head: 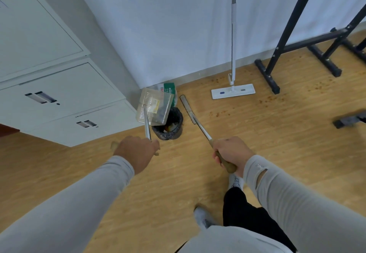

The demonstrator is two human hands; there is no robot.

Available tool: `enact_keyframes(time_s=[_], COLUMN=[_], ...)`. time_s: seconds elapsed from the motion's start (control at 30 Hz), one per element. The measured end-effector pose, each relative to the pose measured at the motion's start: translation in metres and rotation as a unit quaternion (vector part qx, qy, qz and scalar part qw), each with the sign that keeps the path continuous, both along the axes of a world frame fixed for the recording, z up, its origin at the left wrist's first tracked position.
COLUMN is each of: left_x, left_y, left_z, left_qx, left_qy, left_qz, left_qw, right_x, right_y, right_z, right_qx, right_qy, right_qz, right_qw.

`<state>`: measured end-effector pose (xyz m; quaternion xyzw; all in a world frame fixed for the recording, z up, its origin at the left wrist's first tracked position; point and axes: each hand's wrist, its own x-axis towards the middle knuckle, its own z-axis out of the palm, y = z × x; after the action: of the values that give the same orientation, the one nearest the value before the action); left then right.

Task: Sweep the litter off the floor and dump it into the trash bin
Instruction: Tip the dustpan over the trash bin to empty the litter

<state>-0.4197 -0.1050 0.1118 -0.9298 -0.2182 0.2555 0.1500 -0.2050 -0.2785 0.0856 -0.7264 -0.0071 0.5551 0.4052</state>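
Observation:
My left hand (136, 151) grips the metal handle of a clear plastic dustpan (154, 105), which is tilted up over the small round trash bin (174, 130) lined with a black bag. Some litter shows through the pan, and more lies inside the bin. My right hand (229, 152) holds the wooden grip of a broom (188, 109), whose narrow brush head rests on the floor just right of the bin. A green and white packet (168, 88) sits against the wall behind the dustpan.
A grey filing cabinet (65, 102) stands at the left, close to the bin. A white flat mop (233, 91) leans on the wall. A black metal rack (293, 49) occupies the right. Brown specks (271, 100) dot the wooden floor. My shoes (204, 219) are below.

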Motion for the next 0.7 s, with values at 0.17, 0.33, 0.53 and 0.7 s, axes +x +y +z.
enact_keyframes(time_s=[0.17,0.33,0.53,0.7], left_x=[-0.002,-0.015,-0.029,-0.019], left_y=[0.004,0.01,0.018,0.01], left_z=[0.002,0.001,0.004,0.011], left_qx=[-0.002,-0.007,-0.008,-0.001], left_qy=[0.007,0.035,0.046,0.006], left_qz=[0.004,-0.02,-0.046,0.008], left_qw=[1.0,0.999,0.998,1.0], right_x=[0.001,0.003,0.005,0.01], right_y=[0.005,0.008,0.015,0.015], right_z=[0.005,0.008,0.012,0.019], right_qx=[0.009,0.018,0.024,0.017], right_qy=[-0.017,-0.031,-0.028,-0.011], right_qz=[0.015,0.03,0.055,0.046], right_qw=[1.0,0.999,0.998,0.999])
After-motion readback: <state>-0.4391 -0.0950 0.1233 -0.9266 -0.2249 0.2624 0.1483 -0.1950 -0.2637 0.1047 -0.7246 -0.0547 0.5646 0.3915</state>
